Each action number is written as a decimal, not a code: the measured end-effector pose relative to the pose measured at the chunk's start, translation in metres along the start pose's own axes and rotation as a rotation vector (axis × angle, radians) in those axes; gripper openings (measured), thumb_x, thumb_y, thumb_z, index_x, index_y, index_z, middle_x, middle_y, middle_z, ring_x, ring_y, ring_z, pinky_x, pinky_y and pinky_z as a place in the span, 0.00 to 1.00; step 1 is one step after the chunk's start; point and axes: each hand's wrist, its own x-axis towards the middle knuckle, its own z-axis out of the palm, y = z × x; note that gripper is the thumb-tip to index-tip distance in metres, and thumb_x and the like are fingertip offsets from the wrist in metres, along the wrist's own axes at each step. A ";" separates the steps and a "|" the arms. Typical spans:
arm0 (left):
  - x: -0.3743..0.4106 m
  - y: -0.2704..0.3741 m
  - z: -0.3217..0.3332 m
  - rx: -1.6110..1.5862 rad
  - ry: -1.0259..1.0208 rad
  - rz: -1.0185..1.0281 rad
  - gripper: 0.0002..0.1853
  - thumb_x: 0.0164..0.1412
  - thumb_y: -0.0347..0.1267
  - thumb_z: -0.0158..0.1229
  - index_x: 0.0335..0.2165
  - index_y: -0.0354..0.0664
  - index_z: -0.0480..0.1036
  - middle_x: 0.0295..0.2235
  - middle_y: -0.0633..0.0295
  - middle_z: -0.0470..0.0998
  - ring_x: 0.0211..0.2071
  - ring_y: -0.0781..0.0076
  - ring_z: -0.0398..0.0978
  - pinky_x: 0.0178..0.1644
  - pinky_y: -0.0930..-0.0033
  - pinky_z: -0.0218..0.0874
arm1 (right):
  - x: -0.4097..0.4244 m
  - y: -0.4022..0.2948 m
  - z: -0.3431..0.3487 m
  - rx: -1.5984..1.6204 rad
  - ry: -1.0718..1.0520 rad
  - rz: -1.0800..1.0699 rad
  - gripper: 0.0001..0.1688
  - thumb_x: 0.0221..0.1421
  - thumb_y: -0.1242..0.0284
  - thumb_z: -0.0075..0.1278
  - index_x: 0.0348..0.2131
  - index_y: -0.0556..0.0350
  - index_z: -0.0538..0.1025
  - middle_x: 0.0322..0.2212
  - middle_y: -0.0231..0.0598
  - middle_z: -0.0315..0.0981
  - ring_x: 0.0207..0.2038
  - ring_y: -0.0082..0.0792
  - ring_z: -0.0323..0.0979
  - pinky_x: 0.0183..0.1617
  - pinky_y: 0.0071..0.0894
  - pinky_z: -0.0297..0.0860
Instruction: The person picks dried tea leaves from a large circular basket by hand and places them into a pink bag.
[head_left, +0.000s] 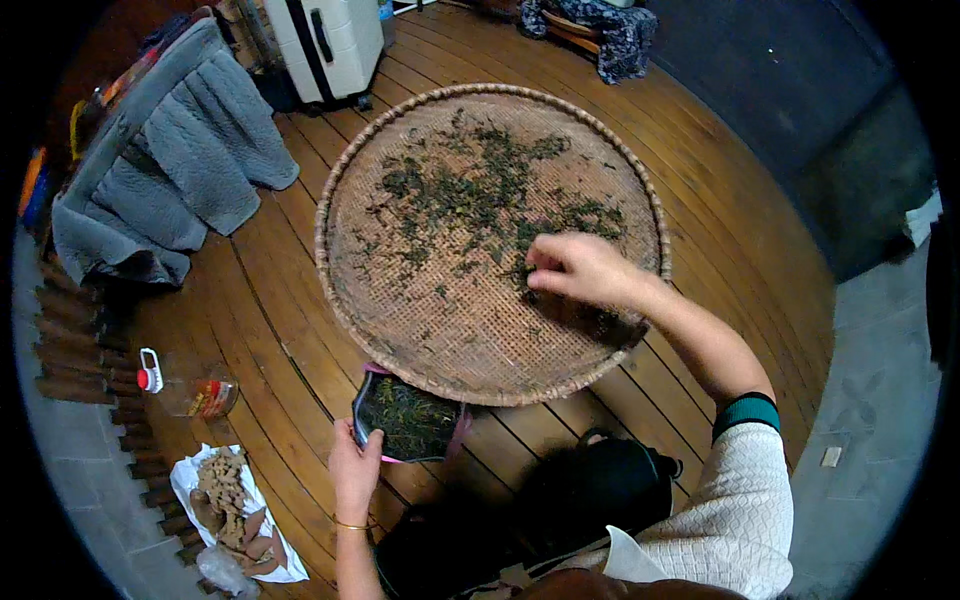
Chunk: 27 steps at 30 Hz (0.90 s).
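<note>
A large round woven bamboo tray lies before me, with dark green dried leaves scattered mostly over its middle and far part. My right hand is over the tray's right side, fingers curled at the leaves; whether anything is between them is hidden. My left hand grips the left edge of an open pink-edged bag, thumb on top. The bag's mouth faces up under the tray's near rim, and similar dark green leaves show inside it.
Left on the plank floor stand a clear plastic jug with a red cap and ginger-like roots on white paper. Beyond are a grey cloth-draped piece and a white suitcase. A patterned cloth hangs at the back.
</note>
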 end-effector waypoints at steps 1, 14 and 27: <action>-0.001 0.002 -0.001 0.012 0.008 -0.007 0.18 0.55 0.36 0.61 0.40 0.38 0.67 0.28 0.51 0.77 0.29 0.53 0.76 0.36 0.57 0.66 | 0.020 0.018 0.001 0.005 0.043 -0.104 0.16 0.54 0.66 0.53 0.40 0.56 0.73 0.30 0.48 0.76 0.38 0.49 0.75 0.40 0.47 0.70; 0.005 -0.006 0.006 -0.003 0.080 0.009 0.19 0.53 0.38 0.63 0.40 0.41 0.69 0.23 0.56 0.75 0.24 0.60 0.73 0.32 0.59 0.64 | 0.229 0.121 0.016 -0.217 0.328 0.429 0.35 0.53 0.60 0.54 0.59 0.37 0.65 0.59 0.43 0.61 0.61 0.49 0.59 0.63 0.48 0.60; 0.013 -0.021 0.012 -0.078 0.034 -0.042 0.15 0.55 0.34 0.62 0.39 0.40 0.69 0.23 0.65 0.70 0.22 0.74 0.65 0.29 0.71 0.59 | 0.249 0.070 -0.016 -0.290 0.216 0.266 0.20 0.49 0.62 0.56 0.42 0.46 0.79 0.43 0.42 0.76 0.47 0.44 0.73 0.50 0.45 0.70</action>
